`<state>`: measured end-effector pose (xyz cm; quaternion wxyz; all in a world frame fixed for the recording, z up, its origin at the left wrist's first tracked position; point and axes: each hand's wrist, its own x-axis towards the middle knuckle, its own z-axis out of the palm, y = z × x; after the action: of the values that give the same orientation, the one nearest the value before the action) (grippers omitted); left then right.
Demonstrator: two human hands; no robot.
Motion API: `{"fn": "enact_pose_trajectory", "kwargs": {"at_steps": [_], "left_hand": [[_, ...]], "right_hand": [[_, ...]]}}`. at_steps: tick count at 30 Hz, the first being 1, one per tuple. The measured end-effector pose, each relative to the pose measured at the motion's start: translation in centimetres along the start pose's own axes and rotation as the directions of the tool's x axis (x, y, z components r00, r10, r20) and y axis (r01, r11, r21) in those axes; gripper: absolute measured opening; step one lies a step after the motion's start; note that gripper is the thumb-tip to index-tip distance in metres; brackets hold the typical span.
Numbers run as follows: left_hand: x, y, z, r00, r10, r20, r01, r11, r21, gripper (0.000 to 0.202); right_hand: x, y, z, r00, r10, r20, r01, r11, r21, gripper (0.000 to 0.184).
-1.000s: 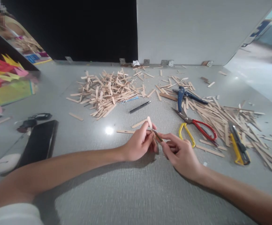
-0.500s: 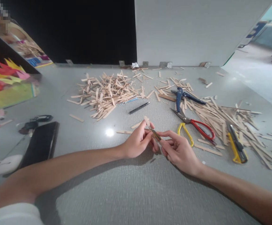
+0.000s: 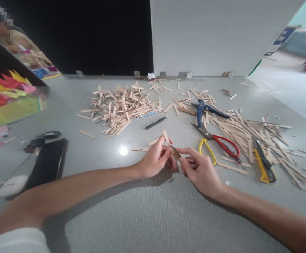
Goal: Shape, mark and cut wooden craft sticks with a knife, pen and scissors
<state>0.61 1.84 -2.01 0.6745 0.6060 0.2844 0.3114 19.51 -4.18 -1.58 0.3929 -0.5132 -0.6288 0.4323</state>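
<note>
My left hand [image 3: 155, 161] pinches a short wooden craft stick [image 3: 166, 136] that points up and away from me. My right hand [image 3: 201, 170] grips a small brownish knife-like tool [image 3: 176, 152] whose tip meets the stick between the two hands. Both hands rest low over the grey table [image 3: 147, 207], near its middle. Red-and-yellow-handled scissors [image 3: 216, 144] lie just right of my right hand.
A heap of cut sticks [image 3: 118, 105] lies ahead left and a long-stick pile [image 3: 258, 133] to the right, with blue pliers [image 3: 202, 109], a yellow utility knife [image 3: 263, 161] and a black pen [image 3: 156, 122]. A black phone [image 3: 49, 163] and a white mouse [image 3: 12, 185] sit left.
Both hands stay together on the stick; the stick has tipped slightly to the left. The view has shifted a little.
</note>
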Motion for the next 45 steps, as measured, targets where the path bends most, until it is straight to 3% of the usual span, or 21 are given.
{"fn": "enact_pose_trajectory", "kwargs": {"at_steps": [6,11,14,19,25,34,45], "left_hand": [[0.0,-0.1,0.1,0.998,0.034,-0.046,-0.028,0.992,0.123,0.038],[-0.1,-0.5,0.0,0.998,0.051,-0.046,-0.043,0.986,0.162,0.040],[0.0,-0.7,-0.1,0.998,0.057,-0.036,-0.051,0.989,0.141,0.046],[0.3,-0.9,-0.2,0.999,0.042,-0.001,-0.042,0.999,-0.002,0.050],[0.3,-1.1,-0.4,0.997,0.067,0.025,-0.066,0.997,-0.047,0.047],[0.3,-0.9,-0.5,0.998,0.056,0.037,-0.053,0.996,-0.078,0.045],[0.3,-0.8,-0.5,0.999,0.022,-0.034,-0.023,0.999,-0.029,0.040]], "right_hand": [[-0.3,0.3,0.2,0.990,-0.127,-0.062,0.107,0.958,-0.266,0.036],[-0.2,0.0,0.3,0.979,-0.196,-0.060,0.163,0.922,-0.352,0.034],[0.0,0.0,0.3,0.982,-0.183,-0.049,0.159,0.938,-0.308,0.033],[0.4,0.1,0.1,0.998,-0.067,0.008,0.068,0.994,-0.082,0.033],[0.6,-0.2,-0.3,0.997,0.035,0.073,-0.040,0.996,0.078,0.036],[0.8,-0.3,-0.4,0.989,0.114,0.098,-0.129,0.978,0.165,0.044],[0.6,-0.7,-0.6,0.983,0.129,0.128,-0.149,0.976,0.156,0.045]]}}
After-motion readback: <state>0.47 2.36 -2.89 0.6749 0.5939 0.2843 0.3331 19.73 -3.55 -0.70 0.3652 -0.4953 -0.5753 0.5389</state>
